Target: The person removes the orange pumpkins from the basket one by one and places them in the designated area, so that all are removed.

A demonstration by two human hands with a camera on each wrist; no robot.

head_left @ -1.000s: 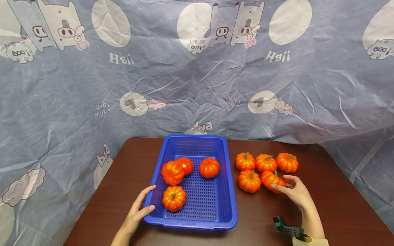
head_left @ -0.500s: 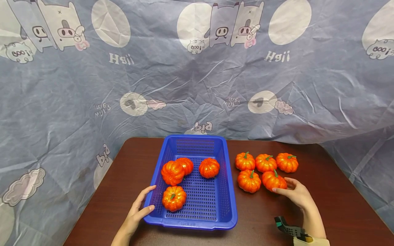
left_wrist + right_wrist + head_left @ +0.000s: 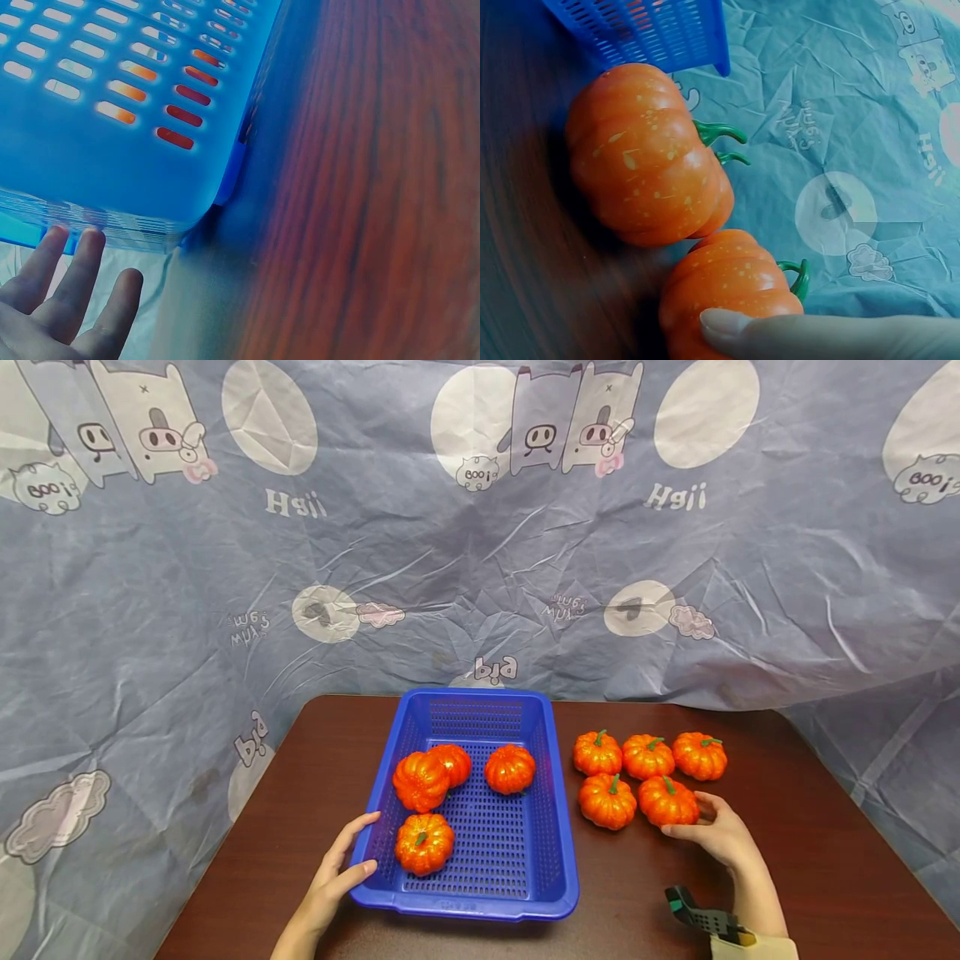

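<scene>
My left hand [image 3: 330, 877] rests at the left side of a blue plastic basket [image 3: 487, 906], fingertips and thumb at its rim. In the left wrist view, its fingers [image 3: 79, 274] are spread and fairly straight beside the slotted wall. Several small orange pumpkins lie inside, among them a front one [image 3: 424, 843]. On the table to the right, my right hand [image 3: 723, 835] holds the nearest right-hand pumpkin [image 3: 666, 803] by its right side. Its thumb lies along the pumpkin's front, while the other fingers are partly hidden behind it. That pumpkin sits upright, green stem up.
Beside the held pumpkin sits another pumpkin [image 3: 607, 802]. Behind these two, a row of three includes a middle pumpkin [image 3: 648, 757]. All stand between the basket and the right part of the brown table [image 3: 810, 860]. A grey-blue printed cloth [image 3: 480, 543] hangs along the table's back edge.
The pumpkin in my right hand has gone from tilted to upright and settled in line beside its neighbour. My right hand shifted slightly around it. The left hand and basket stayed put.
</scene>
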